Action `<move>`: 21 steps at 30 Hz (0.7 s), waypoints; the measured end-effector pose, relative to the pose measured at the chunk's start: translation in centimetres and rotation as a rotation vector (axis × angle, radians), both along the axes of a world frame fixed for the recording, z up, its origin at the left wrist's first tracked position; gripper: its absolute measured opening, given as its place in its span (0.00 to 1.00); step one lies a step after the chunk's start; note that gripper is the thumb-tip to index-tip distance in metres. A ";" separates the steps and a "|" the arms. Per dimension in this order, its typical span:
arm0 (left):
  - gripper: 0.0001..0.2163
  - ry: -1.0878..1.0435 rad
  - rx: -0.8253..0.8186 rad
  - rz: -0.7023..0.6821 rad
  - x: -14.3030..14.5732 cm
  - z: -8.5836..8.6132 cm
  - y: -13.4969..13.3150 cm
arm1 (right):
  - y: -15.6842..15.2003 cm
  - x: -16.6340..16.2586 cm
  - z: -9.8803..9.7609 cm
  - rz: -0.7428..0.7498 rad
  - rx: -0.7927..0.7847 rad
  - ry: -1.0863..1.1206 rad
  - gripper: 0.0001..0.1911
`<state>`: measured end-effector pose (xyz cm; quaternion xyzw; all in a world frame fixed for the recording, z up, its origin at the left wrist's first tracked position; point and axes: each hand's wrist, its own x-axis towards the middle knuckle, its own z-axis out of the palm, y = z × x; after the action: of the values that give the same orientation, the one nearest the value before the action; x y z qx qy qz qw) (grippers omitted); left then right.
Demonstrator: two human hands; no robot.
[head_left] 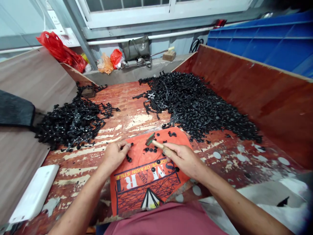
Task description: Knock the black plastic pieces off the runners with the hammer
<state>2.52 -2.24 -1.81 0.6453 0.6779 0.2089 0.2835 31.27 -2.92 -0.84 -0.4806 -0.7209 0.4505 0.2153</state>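
My right hand is closed round the wooden handle of a small hammer, whose dark head hangs just above an orange printed cloth. My left hand pinches a small black plastic piece at the cloth's left edge; another black piece lies just below its fingers. Several loose black pieces lie on the cloth under the hammer head.
A big heap of black plastic parts fills the right of the worn red tray; a smaller heap lies at left. A white flat object rests near left. A red board wall and blue crates stand at right.
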 end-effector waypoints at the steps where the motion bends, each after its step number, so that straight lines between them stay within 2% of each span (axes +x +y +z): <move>1: 0.15 0.007 0.023 0.027 -0.3 0.1 0.1 | 0.1 0.1 -0.1 -0.009 0.019 -0.029 0.16; 4: 0.16 0.032 0.039 0.033 -0.5 0.7 -0.2 | 0.6 0.1 0.1 -0.043 0.082 -0.123 0.10; 7: 0.17 -0.036 0.022 0.042 -0.5 0.8 -1.3 | 1.3 -1.0 1.2 -0.033 0.187 -0.224 0.05; 12: 0.18 -0.140 0.006 0.169 -1.6 0.0 -4.6 | 2.8 -5.2 2.5 0.163 0.383 -0.456 0.06; 17: 0.17 -0.209 -0.015 0.316 -3.8 -0.5 -8.3 | 3.8 -8.6 2.2 0.236 0.386 -0.565 0.10; 21: 0.17 -0.282 -0.014 0.387 -4.3 -0.4 -9.7 | 4.3 -10.5 2.4 0.271 0.350 -0.588 0.10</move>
<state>-1.75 -11.96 -2.26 0.4660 0.7440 0.3425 0.3345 20.75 1.41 1.57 -0.4456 -0.8752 0.1876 0.0163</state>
